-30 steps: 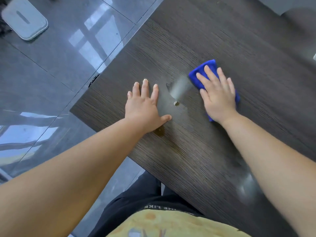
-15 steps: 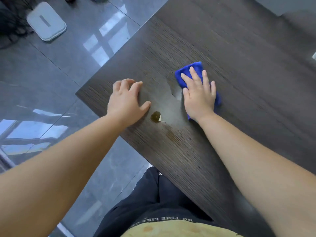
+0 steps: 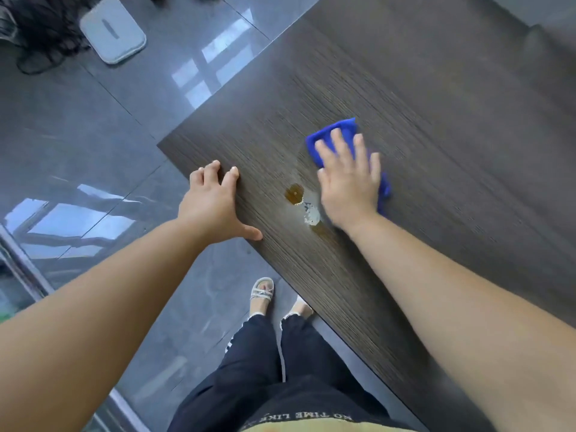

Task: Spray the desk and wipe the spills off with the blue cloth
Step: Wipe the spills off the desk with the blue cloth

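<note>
Looking down: I see dark pants (image 3: 280, 385) and a sandal (image 3: 261, 293) on the gray floor (image 3: 93, 126), right by the near edge of the desk (image 3: 436, 120).
Left hand: the left hand (image 3: 215, 207) rests on the desk's left edge. It is open, with fingers spread and thumb out to the side, and it holds nothing.
Spill: a small brown puddle (image 3: 294, 193) sits on the desk between the two hands. A white blob (image 3: 310, 213) touches it on the near side.
Right hand: the right hand (image 3: 349, 182) lies flat on the blue cloth (image 3: 330, 132). I see straight fingers pressing down, not curled round it.
Blue cloth: it is on the desk under the right hand, just beside the puddle. Blue pokes out past the fingertips and by the little-finger side.
Desk top: dark wood with thin lines, running far away.
Far floor: a flat gray pad (image 3: 112, 30) lies on shiny tiles, well apart from the desk. I cannot tell what the dark tangle beside it is.
</note>
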